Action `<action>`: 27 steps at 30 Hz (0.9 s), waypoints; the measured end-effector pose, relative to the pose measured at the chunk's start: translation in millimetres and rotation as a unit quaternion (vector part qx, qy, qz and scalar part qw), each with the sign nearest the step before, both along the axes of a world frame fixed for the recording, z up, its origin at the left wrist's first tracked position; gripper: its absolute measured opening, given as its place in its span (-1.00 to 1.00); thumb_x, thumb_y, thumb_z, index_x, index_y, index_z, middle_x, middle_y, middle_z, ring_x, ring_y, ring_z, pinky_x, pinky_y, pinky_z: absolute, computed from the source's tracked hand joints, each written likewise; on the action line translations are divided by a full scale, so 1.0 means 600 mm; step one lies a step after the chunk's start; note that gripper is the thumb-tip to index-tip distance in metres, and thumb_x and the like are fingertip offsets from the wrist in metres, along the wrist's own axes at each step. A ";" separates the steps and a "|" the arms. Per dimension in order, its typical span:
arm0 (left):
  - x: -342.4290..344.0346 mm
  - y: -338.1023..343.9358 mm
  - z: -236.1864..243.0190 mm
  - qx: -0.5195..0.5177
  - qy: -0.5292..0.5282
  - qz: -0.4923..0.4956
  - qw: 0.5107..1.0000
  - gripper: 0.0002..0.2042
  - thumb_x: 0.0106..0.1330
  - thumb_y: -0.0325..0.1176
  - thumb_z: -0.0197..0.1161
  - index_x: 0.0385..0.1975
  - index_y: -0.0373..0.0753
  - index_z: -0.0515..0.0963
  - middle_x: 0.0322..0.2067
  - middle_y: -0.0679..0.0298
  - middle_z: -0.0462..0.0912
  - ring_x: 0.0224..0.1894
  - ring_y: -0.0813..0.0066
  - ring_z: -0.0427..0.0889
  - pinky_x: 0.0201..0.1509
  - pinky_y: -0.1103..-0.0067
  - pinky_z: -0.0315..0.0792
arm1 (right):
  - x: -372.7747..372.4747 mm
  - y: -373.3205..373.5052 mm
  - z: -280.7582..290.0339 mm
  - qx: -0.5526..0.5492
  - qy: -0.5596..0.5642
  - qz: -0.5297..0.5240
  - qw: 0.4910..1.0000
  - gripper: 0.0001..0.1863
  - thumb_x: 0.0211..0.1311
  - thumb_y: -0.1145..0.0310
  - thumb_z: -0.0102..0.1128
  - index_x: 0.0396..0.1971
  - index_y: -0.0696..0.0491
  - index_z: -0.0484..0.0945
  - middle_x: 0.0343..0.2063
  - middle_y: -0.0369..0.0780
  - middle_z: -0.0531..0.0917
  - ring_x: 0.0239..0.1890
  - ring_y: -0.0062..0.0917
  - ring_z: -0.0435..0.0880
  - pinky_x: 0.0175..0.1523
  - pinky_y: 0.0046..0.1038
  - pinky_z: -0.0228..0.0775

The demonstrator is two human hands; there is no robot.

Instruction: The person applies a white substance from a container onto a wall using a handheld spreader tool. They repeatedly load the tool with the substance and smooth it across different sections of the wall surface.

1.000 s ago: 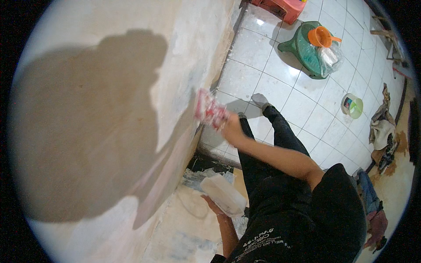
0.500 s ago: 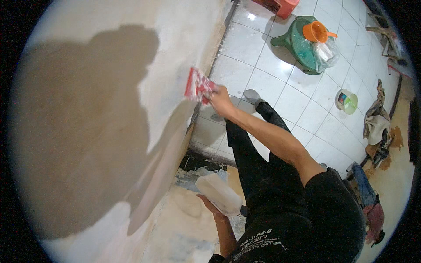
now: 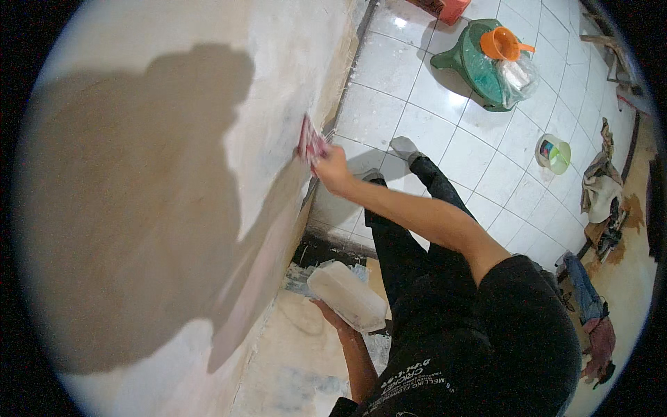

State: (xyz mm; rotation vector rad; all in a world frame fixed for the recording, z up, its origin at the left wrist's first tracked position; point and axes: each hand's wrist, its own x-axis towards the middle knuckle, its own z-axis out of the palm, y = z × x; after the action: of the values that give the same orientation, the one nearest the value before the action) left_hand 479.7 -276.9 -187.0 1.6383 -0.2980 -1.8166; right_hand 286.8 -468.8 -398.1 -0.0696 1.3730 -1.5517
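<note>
My right hand (image 3: 332, 169) grips a red putty scraper (image 3: 310, 142) smeared with white, its blade edge at the wall (image 3: 278, 90) on the left. The scraper is slightly blurred and seen nearly edge-on. Lower down, my left hand (image 3: 329, 314) holds a whitish rectangular plastic tub (image 3: 347, 295) from its near left side. Most of those fingers are hidden under the tub, and its contents cannot be made out. The wall has pale, patchy coating, and a large shadow of my upper body and arm falls across it.
On the white tiled floor stands a green stool (image 3: 479, 66) bearing an orange dipper (image 3: 501, 44) and a plastic bag (image 3: 517, 78). A small pail (image 3: 554, 154) sits to its right. Crumpled cloths (image 3: 602, 187) lie along the far right edge. Part of a red object (image 3: 445, 8) shows at the top.
My right hand has moved left and slightly down, closer to the wall. The scraper has turned from showing its broad face to nearly edge-on. The tub stays in my left hand.
</note>
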 end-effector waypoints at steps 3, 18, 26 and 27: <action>-0.005 0.016 0.005 0.013 0.034 0.030 0.999 -0.14 0.19 0.45 -0.12 0.35 -0.05 0.09 0.29 0.10 0.23 0.24 0.00 0.32 0.28 0.08 0.28 | -0.020 0.140 0.154 -0.030 -0.170 0.032 0.984 -0.85 0.18 0.54 0.10 -0.24 0.19 0.54 -0.49 -0.34 0.53 -0.51 -0.65 0.46 -0.43 -0.56 0.32; -0.099 0.053 0.067 -0.082 -0.003 0.074 0.994 -0.24 0.36 0.30 -0.25 0.32 -0.25 0.16 0.24 0.09 0.34 0.23 0.15 0.39 0.30 0.33 0.30 | -0.281 0.297 0.496 -0.326 0.497 0.184 0.783 -0.76 0.18 0.33 0.21 -0.20 0.12 0.65 -0.16 -0.12 0.64 -0.04 -0.21 0.60 0.12 -0.16 0.41; -0.141 0.048 0.086 -0.199 0.165 0.121 0.958 -0.20 0.31 0.35 -0.21 0.31 -0.24 0.16 0.20 0.12 0.39 0.17 0.21 0.46 0.24 0.32 0.38 | -0.232 0.305 0.594 -0.474 0.575 0.204 0.635 -0.75 0.13 0.31 0.26 -0.26 0.16 0.61 -0.15 -0.07 0.64 -0.09 -0.11 0.64 0.08 -0.07 0.43; -0.145 0.045 0.113 -0.202 0.178 0.111 0.957 -0.20 0.31 0.35 -0.22 0.31 -0.23 0.17 0.19 0.11 0.40 0.16 0.22 0.47 0.22 0.32 0.40 | -0.223 0.310 0.600 -0.479 0.546 0.208 0.656 -0.77 0.16 0.35 0.25 -0.26 0.18 0.60 -0.16 -0.05 0.63 -0.11 -0.09 0.65 0.06 -0.08 0.45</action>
State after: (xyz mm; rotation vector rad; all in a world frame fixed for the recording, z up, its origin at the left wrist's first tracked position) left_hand 392.6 -249.9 -119.3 1.0029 -0.2868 -1.7025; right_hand 153.2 -282.8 -37.8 -2.1136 0.9724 -1.6531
